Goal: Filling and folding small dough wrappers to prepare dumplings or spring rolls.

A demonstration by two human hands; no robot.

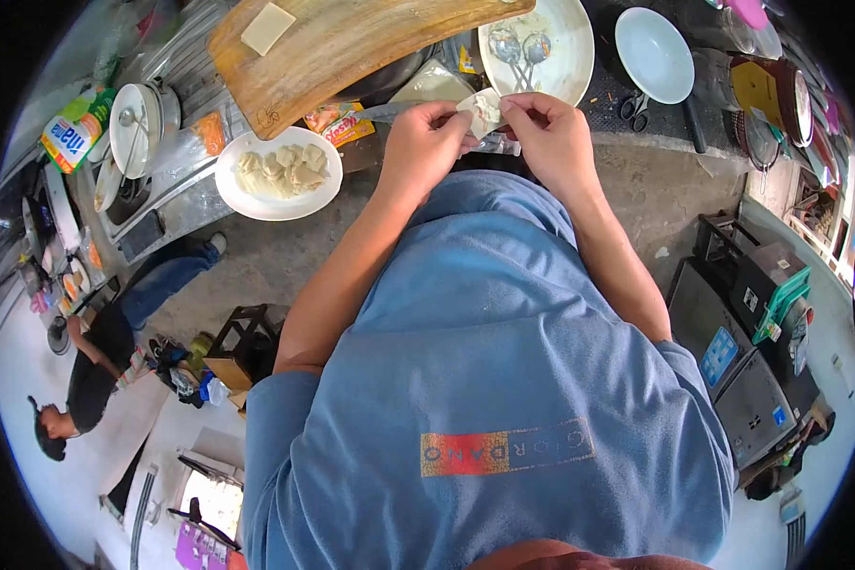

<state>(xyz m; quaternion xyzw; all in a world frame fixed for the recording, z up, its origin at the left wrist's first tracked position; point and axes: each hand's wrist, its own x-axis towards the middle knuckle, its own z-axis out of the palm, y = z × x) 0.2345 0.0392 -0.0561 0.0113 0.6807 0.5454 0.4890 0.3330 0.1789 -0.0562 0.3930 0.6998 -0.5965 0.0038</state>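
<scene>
A square dough wrapper [483, 112] with pale filling on it is held up between both hands at the counter's front edge. My left hand [427, 142] pinches its left side, and my right hand [548, 135] pinches the right. Just beyond them lies a large white bowl [581, 53] with two metal spoons [519, 51] smeared with filling. A white oval plate [229, 203] to the left holds a heap of folded dumplings [281, 171]. Above that plate, a wooden board [356, 53] carries a stack of square wrappers [268, 29].
A light blue bowl [654, 53], black-handled scissors [635, 112] and a dark-handled utensil [694, 128] lie at the right. A seasoning packet [340, 122] sits by the board. Pots [137, 128] stand at the left. Another person [100, 349] stands farther left.
</scene>
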